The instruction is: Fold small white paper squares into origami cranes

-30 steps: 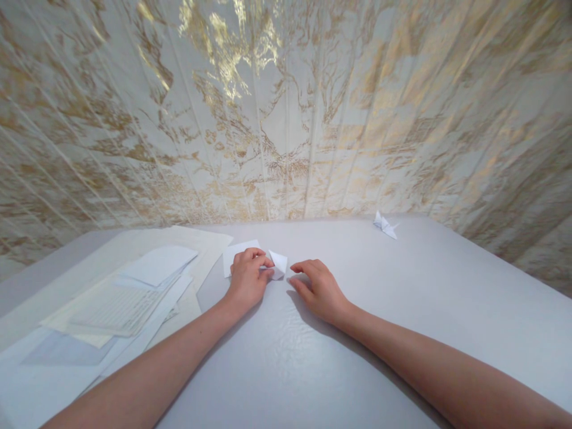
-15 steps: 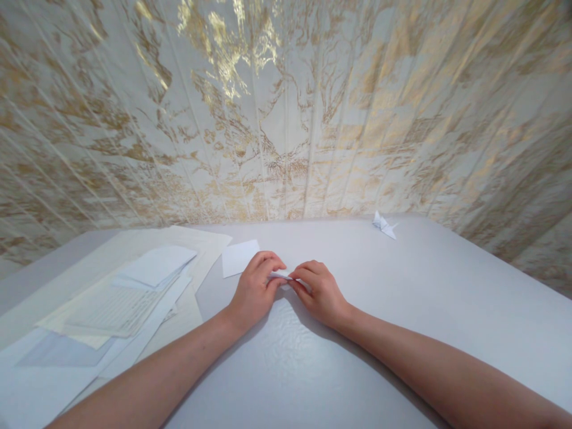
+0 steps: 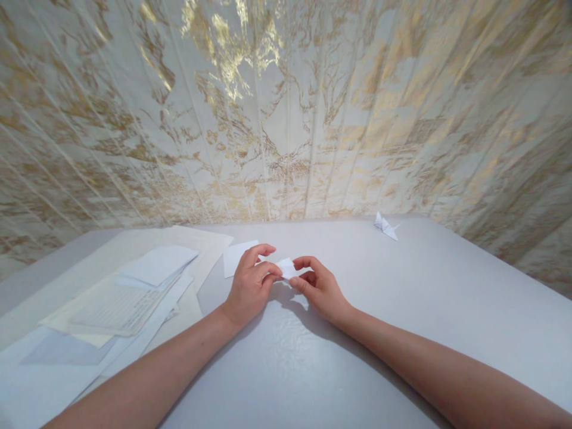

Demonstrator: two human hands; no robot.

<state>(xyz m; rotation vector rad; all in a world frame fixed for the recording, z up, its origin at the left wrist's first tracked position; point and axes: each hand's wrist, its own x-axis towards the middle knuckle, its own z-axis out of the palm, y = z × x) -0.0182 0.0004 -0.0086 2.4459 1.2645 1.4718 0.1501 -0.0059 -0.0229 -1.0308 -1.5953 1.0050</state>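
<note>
A small folded white paper point(image 3: 286, 269) is held between both hands just over the middle of the table. My left hand point(image 3: 250, 285) pinches its left side between thumb and a finger, with the index finger raised above it. My right hand point(image 3: 320, 289) grips the right side with thumb and fingers. Part of the folded piece is hidden by the fingertips. Behind my left hand lies a flat white paper sheet point(image 3: 234, 257), partly covered by that hand.
On the left, a pile of papers point(image 3: 111, 310) spreads over the pale table point(image 3: 402, 310), with a folded white sheet point(image 3: 156, 265) on top. A folded paper figure point(image 3: 386, 227) stands at the back right. A gold-patterned curtain point(image 3: 286, 119) hangs behind the table.
The small paper has turned so that more of its flat face shows between my hands. My left index finger has lifted, and the fingers of my right hand have spread around the paper's edge.
</note>
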